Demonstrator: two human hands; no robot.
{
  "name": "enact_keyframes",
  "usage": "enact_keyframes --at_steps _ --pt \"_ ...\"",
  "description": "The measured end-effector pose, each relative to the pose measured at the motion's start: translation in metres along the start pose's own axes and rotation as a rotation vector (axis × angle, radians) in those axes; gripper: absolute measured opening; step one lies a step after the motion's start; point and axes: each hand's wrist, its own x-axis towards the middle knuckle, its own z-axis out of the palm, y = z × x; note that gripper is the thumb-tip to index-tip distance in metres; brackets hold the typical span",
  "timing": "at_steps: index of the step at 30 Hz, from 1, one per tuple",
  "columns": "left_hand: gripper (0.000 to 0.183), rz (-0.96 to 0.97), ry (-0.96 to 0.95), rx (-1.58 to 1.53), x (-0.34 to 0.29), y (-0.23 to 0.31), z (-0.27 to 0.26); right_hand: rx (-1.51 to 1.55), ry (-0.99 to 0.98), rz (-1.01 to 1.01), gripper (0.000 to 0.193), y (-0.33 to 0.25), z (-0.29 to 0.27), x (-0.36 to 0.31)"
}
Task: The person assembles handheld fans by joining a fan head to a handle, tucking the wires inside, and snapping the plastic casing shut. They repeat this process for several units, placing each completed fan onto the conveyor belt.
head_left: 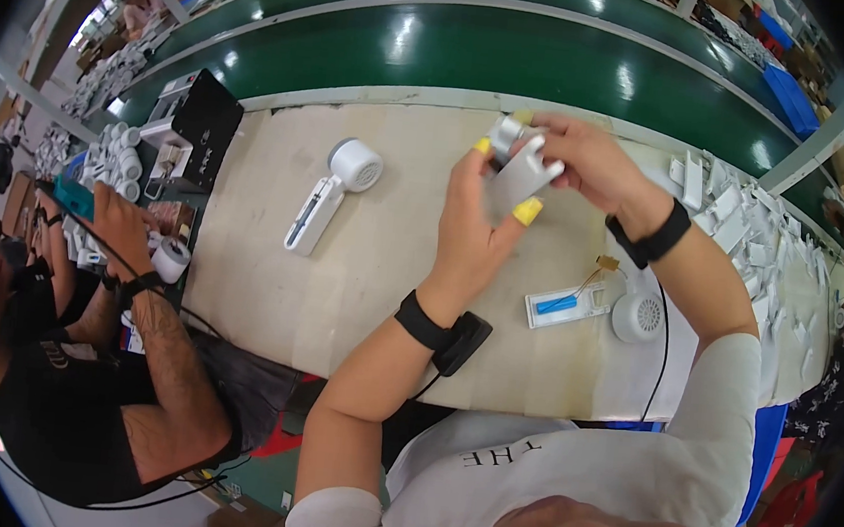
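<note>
Above the far middle of the table, both my hands are closed round a white plastic housing part with rounded prongs. My left hand grips it from the near left between thumb and fingers, and my right hand pinches it from the right. Yellow covers sit on several fingertips. A smaller white round piece shows at the far side of my grip, partly hidden. Below my hands lies an opened handheld fan, its handle half showing a blue battery and wires. A whole white handheld fan lies to the left.
White plastic parts are heaped along the right side. At the left stands a black box-shaped device, with white fan heads beside it. A co-worker at the left holds a teal tool. Behind the table runs a green conveyor.
</note>
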Motion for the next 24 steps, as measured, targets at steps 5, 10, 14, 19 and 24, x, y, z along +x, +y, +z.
enact_keyframes --at_steps 5,10,14,19,24 --pt "0.057 0.067 -0.041 0.051 -0.012 0.021 -0.004 0.118 -0.133 -0.053 0.05 0.0 0.024 -0.046" --pt "0.048 0.039 -0.071 -0.14 -0.019 0.024 -0.008 0.117 -0.079 -0.071 0.051 -0.01 0.032 -0.08" --pt "0.039 -0.41 -0.188 -0.834 -0.011 0.027 -0.019 -0.72 -0.052 -0.076 0.044 -0.036 -0.003 -0.089" --pt "0.034 -0.508 -0.39 -1.513 -0.008 0.028 -0.03 -0.415 -0.042 -0.186 0.054 -0.007 -0.032 -0.083" --pt "0.033 -0.531 -0.484 -1.667 -0.013 0.023 -0.025 -0.352 -0.263 -0.133 0.089 0.029 -0.004 -0.088"
